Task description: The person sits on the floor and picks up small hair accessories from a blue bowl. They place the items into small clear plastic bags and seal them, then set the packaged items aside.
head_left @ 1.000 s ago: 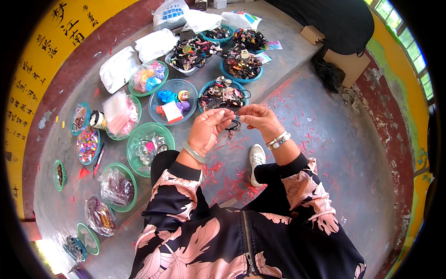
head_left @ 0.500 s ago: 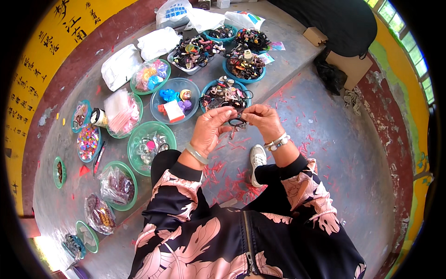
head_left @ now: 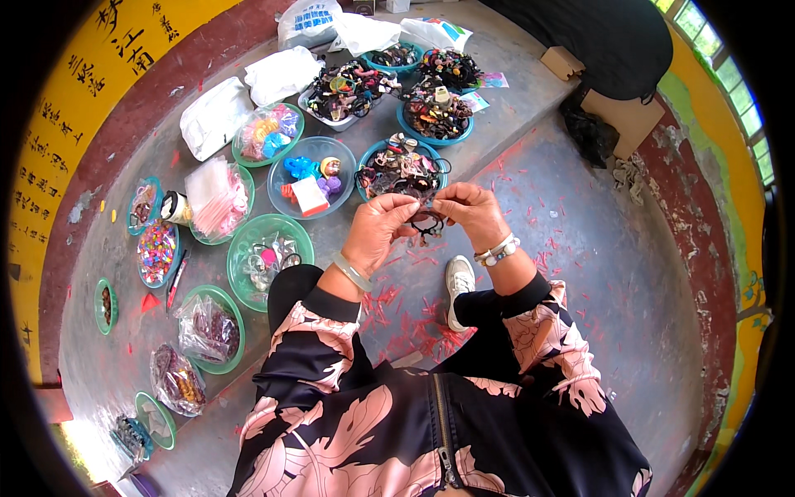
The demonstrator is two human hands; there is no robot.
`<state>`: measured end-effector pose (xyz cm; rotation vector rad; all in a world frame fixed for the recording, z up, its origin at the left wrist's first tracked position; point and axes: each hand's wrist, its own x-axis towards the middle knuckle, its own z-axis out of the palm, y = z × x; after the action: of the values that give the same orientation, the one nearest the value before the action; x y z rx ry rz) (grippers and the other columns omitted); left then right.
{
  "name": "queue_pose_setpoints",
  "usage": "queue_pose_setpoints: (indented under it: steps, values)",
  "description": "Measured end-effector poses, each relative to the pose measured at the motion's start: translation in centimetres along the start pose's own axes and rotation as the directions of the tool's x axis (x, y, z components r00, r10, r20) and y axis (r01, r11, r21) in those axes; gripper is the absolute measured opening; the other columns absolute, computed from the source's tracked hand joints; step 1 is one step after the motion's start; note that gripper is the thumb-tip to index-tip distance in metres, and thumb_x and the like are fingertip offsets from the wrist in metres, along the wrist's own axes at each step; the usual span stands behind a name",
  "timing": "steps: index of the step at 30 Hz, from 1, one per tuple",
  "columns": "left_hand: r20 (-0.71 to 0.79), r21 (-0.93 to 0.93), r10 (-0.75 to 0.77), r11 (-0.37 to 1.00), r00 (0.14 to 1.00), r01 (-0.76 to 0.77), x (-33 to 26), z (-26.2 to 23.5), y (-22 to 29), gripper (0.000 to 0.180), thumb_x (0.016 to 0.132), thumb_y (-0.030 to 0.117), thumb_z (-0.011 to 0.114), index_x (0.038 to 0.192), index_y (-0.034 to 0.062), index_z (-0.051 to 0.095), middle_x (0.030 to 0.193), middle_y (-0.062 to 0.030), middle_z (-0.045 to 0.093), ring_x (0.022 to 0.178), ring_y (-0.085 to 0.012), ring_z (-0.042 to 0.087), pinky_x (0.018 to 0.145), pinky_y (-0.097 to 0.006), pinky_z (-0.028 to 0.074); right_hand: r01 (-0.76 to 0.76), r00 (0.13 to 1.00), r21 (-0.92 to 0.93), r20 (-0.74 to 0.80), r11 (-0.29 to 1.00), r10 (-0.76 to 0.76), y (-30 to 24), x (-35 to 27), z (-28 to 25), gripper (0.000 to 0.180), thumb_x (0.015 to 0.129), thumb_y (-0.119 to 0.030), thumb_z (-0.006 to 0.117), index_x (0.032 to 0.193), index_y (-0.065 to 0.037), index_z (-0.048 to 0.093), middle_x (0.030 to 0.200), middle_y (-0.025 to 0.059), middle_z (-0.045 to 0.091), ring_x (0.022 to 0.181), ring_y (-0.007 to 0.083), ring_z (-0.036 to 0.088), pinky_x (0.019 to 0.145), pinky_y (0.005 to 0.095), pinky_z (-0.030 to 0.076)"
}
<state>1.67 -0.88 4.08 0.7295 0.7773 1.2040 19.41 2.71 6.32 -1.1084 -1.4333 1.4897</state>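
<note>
left hand [head_left: 377,232] + right hand [head_left: 468,211]: fingertips pinching small black elastic hair tie [head_left: 426,224] between them | above teal plastic bowl of dark hair ties [head_left: 402,170] | grey concrete floor [head_left: 580,273]

Bright, even daylight — soft shadows; glare blows out the lower left, and fisheye bending darkens the rim.

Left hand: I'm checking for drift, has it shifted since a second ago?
No. The left hand stays just below the blue bowl of dark hair ties.
</note>
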Motion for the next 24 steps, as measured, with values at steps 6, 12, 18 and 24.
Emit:
queue_pose_setpoints:
  steps: [6, 12, 18, 24]
  values:
    - [-0.016, -0.035, 0.003, 0.999, 1.000, -0.004, 0.0, -0.1, 0.0, 0.016, 0.085, 0.007, 0.054, 0.097, -0.0024, 0.058, 0.090, -0.0104, 0.062, 0.078, -0.0191, 0.064, 0.060, -0.022, 0.053, -0.003, 0.999, 0.019, -0.053, 1.000, 0.004, -0.2, -0.2, 0.2, 0.010, 0.075, -0.005, 0.064, 0.084, -0.001, 0.065, 0.076, -0.0007, 0.061, 0.063, 0.0058, 0.052, 0.056, 0.0202, 0.042]
    - [-0.010, -0.088, 0.007, 0.996, 1.000, -0.007, -0.3, 0.1, 0.4, 0.018, 0.086, 0.007, 0.052, 0.101, -0.0022, 0.058, 0.091, -0.0108, 0.062, 0.079, -0.0203, 0.064, 0.062, -0.023, 0.054, -0.004, 0.998, 0.049, -0.059, 0.999, 0.007, -0.4, -0.4, 0.4, 0.015, 0.076, -0.005, 0.064, 0.091, -0.003, 0.067, 0.077, -0.0005, 0.062, 0.063, 0.0049, 0.051, 0.055, 0.0187, 0.041]
    - [-0.002, -0.111, -0.025, 0.994, 1.000, 0.025, -0.3, -0.3, 0.7, 0.019, 0.086, 0.005, 0.050, 0.102, -0.0020, 0.057, 0.091, -0.0112, 0.062, 0.079, -0.0217, 0.065, 0.061, -0.023, 0.055, 0.030, 1.000, 0.084, 0.001, 0.996, -0.030, -0.3, -0.4, 0.2, 0.015, 0.080, -0.004, 0.059, 0.092, -0.004, 0.067, 0.076, -0.0003, 0.061, 0.062, 0.0050, 0.051, 0.054, 0.0189, 0.040]
    - [0.030, -0.158, -0.020, 0.987, 0.999, 0.025, -0.4, -0.3, 0.9, 0.018, 0.086, 0.005, 0.050, 0.101, -0.0034, 0.056, 0.091, -0.0124, 0.062, 0.079, -0.0229, 0.065, 0.061, -0.023, 0.056, 0.064, 0.997, 0.067, 0.034, 0.996, -0.066, 0.1, -0.3, 0.0, 0.015, 0.081, -0.003, 0.055, 0.091, -0.003, 0.067, 0.075, 0.0001, 0.061, 0.063, 0.0061, 0.052, 0.055, 0.0196, 0.041]
